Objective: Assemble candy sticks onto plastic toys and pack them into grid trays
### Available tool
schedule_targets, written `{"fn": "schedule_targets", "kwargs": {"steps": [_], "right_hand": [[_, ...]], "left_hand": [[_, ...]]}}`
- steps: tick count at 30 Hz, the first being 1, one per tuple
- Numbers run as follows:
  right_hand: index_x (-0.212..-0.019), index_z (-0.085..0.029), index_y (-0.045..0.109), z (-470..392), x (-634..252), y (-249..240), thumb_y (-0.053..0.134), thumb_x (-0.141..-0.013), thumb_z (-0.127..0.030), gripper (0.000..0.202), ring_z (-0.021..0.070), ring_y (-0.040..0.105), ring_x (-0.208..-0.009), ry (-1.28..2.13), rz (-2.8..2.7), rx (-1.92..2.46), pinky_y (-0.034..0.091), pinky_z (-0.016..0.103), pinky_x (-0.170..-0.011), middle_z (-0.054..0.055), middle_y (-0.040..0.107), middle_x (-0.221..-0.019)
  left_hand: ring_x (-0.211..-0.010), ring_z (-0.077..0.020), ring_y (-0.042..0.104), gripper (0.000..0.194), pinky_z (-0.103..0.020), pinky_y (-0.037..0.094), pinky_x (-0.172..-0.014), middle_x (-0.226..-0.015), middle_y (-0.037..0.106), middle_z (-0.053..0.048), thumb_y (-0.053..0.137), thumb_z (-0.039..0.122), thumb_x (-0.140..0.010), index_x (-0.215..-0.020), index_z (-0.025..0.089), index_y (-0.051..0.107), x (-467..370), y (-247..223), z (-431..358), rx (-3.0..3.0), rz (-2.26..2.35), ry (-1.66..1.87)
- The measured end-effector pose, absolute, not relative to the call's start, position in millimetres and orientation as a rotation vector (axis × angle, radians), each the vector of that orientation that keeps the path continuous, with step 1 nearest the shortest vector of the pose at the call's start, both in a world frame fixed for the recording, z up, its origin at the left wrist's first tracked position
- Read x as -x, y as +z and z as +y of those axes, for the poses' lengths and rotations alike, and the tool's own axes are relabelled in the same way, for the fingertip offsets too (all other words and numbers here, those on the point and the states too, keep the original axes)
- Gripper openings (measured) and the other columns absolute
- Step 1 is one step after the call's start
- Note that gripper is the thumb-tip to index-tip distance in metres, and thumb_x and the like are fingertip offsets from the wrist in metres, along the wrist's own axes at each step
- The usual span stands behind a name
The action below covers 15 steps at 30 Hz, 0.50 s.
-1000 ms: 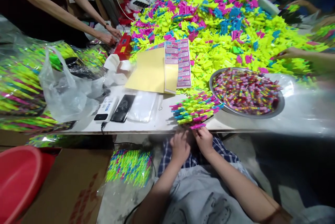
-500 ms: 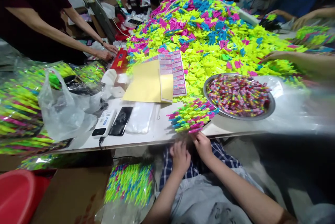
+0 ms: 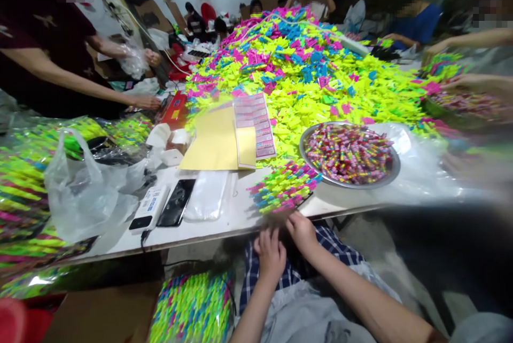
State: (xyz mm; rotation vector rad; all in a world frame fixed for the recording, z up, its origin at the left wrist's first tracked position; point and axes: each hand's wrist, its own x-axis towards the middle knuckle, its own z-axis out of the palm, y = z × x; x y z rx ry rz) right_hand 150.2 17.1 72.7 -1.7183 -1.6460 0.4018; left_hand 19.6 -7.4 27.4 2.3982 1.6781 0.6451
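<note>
A bundle of small bright plastic pieces (image 3: pixel 282 185) in yellow, pink and blue lies at the table's near edge, with a dark edge showing beneath its right side. Just in front of it, my right hand (image 3: pixel 303 233) has its fingers curled at a blurred brownish flap. My left hand (image 3: pixel 271 251) is lower and to the left, fingers bent inward by the same flap. Whatever is between my fingertips is too blurred to make out. Right of the bundle stands a metal bowl (image 3: pixel 395 172) full of small wrapped candies (image 3: pixel 348 153).
A large heap of plastic pieces (image 3: pixel 316 86) covers the table's middle. Yellow card (image 3: pixel 212 142), printed label sheets (image 3: pixel 256 118), clear bags (image 3: pixel 206 199), a phone (image 3: pixel 176 203) and a white power strip (image 3: pixel 152 201) lie left. Packed bags (image 3: pixel 192 305) sit below. Co-workers work on both sides.
The view has shifted, so the table sits lower in the picture. The co-worker at left has raised one hand with clear plastic. My hands stay by the bundle, where a brownish flap shows.
</note>
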Motion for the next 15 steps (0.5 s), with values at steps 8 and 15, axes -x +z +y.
{"fn": "schedule_targets", "kwargs": {"steps": [8, 15], "right_hand": [[-0.074, -0.02, 0.065, 22, -147, 87, 0.047, -0.078, -0.015, 0.02, 0.0177, 0.061, -0.067, 0.403, -1.656, 1.726, 0.046, 0.024, -0.061, 0.005, 0.067, -0.073], [-0.084, -0.024, 0.068, 13, -220, 150, 0.05, -0.081, -0.026, 0.019, 0.0163, 0.062, -0.069, 0.731, -1.943, 1.368, 0.048, 0.024, -0.064, 0.001, 0.068, -0.075]], "left_hand": [[-0.115, -0.0238, 0.045, 0.042, -0.043, 0.034, -0.092, -0.118, 0.056, -0.013, 0.038, 0.012, -0.079, -0.118, 0.016, 0.052, -15, 25, -4, -2.507, 1.765, 0.711], [-0.116, -0.0256, 0.045, 0.038, -0.052, 0.022, -0.097, -0.121, 0.056, -0.013, 0.035, 0.022, -0.082, -0.114, 0.016, 0.054, -19, 44, 20, -2.356, 2.083, 0.756]]}}
